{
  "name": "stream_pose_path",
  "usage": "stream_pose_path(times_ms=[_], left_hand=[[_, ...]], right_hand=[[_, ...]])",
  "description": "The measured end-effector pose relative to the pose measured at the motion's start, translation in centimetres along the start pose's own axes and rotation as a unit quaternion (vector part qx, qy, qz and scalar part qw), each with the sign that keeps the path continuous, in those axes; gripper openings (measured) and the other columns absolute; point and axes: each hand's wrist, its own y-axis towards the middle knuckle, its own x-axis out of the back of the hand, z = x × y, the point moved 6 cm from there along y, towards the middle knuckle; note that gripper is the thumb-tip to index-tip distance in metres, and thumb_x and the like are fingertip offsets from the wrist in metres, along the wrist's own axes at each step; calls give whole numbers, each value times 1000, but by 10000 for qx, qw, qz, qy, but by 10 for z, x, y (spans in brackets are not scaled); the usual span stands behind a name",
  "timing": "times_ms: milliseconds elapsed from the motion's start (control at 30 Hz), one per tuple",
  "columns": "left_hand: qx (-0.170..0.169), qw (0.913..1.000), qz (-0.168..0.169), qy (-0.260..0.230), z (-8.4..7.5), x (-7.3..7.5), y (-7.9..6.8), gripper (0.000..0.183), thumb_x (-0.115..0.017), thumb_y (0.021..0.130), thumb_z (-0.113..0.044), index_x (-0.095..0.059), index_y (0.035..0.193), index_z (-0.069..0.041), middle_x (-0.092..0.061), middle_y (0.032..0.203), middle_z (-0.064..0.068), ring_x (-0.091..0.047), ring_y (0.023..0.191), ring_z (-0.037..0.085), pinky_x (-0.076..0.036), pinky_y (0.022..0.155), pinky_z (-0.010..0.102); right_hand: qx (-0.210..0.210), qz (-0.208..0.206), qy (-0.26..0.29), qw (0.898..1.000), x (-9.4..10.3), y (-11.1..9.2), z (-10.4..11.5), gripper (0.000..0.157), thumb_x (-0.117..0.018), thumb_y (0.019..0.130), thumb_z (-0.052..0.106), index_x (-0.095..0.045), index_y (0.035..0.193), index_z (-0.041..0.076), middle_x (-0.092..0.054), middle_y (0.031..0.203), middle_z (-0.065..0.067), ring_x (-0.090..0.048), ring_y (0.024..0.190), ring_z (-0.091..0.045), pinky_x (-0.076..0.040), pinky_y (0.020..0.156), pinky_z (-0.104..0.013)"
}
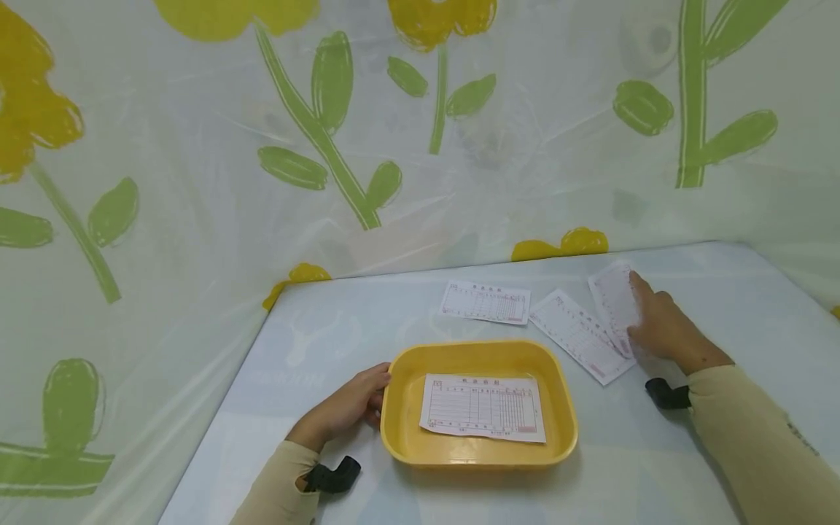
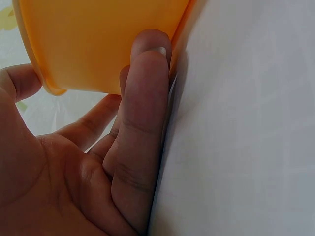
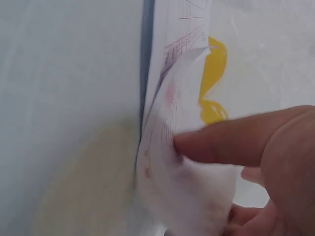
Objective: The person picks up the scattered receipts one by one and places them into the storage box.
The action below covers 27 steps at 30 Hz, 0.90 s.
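Observation:
A yellow plastic tray (image 1: 482, 456) stands on the table, and one printed paper form (image 1: 484, 408) lies inside it. At the tray's left side, my left hand (image 1: 351, 401) holds the wall; the left wrist view shows the thumb (image 2: 24, 81) at the rim and fingers against the yellow wall (image 2: 103, 44). My right hand (image 1: 666, 324), at the back right, pinches another printed form (image 1: 613, 299). This sheet (image 3: 170, 147) bends under the thumb in the right wrist view, the other fingers being partly hidden behind it.
Partly under the pinched sheet lies a slanted form (image 1: 577, 335). Behind the tray is a further form (image 1: 485, 302). The white-covered table (image 1: 315, 335) meets a flower-printed sheet (image 1: 459, 197) at its back edge.

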Motion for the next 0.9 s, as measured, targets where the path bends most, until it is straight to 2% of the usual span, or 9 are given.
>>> stream_pose_path(times_ms=[100, 200, 267, 367, 467, 667, 900], left_hand=[[-34, 10000, -28, 21, -1, 0, 1, 46, -31, 109, -39, -45, 141, -9, -74, 95, 6, -70, 82, 16, -59, 72, 33], [-43, 10000, 4, 10, -1, -1, 1, 46, -31, 109, -38, -45, 141, -8, -73, 94, 7, -70, 81, 15, -59, 71, 32], [-38, 10000, 32, -5, -1, -1, 0, 46, -32, 109, -37, -44, 141, -7, -74, 94, 7, -70, 81, 16, -59, 71, 33], [-36, 10000, 36, -30, -1, -1, 0, 47, -32, 109, -38, -43, 142, -7, -74, 95, 10, -70, 82, 16, -59, 72, 33], [1, 10000, -18, -42, -1, 0, 0, 49, -32, 108, -39, -41, 145, -8, -74, 97, 11, -70, 82, 17, -59, 73, 33], [100, 9999, -43, -36, 3, 0, 0, 51, -33, 108, -40, -40, 147, -10, -75, 98, 9, -70, 83, 16, -58, 74, 32], [72, 10000, -49, 15, 3, 1, 1, 53, -32, 107, -43, -40, 148, -10, -76, 97, 9, -70, 82, 17, -59, 73, 32]], right_hand=[[43, -179, -73, 9998, 4, -1, 1, 93, -50, 87, -6, 14, 154, -6, -29, 132, -50, -43, 107, -51, -36, 101, -72], [16, -244, -37, 9997, 4, -1, 1, 90, -45, 86, -9, 13, 154, -5, -30, 134, -48, -44, 110, -51, -34, 103, -72], [-40, -267, 6, 9996, 4, -1, 1, 89, -43, 86, -9, 13, 155, -3, -28, 136, -47, -44, 112, -51, -33, 104, -73], [-23, -449, -6, 9990, 6, -1, 1, 88, -42, 87, -9, 11, 156, -1, -30, 136, -46, -45, 106, -49, -40, 98, -70], [-27, -668, -56, 9977, 10, -1, 3, 86, -42, 88, -9, 8, 157, 1, -32, 135, -45, -45, 103, -47, -42, 95, -68], [-91, -822, 36, 9966, 10, -3, 8, 83, -39, 91, -7, 7, 159, 4, -30, 141, -44, -44, 107, -47, -40, 98, -69], [52, -1186, 95, 9929, 17, -6, 16, 77, -36, 93, -4, 2, 159, 4, -33, 140, -44, -46, 108, -49, -43, 93, -68]])
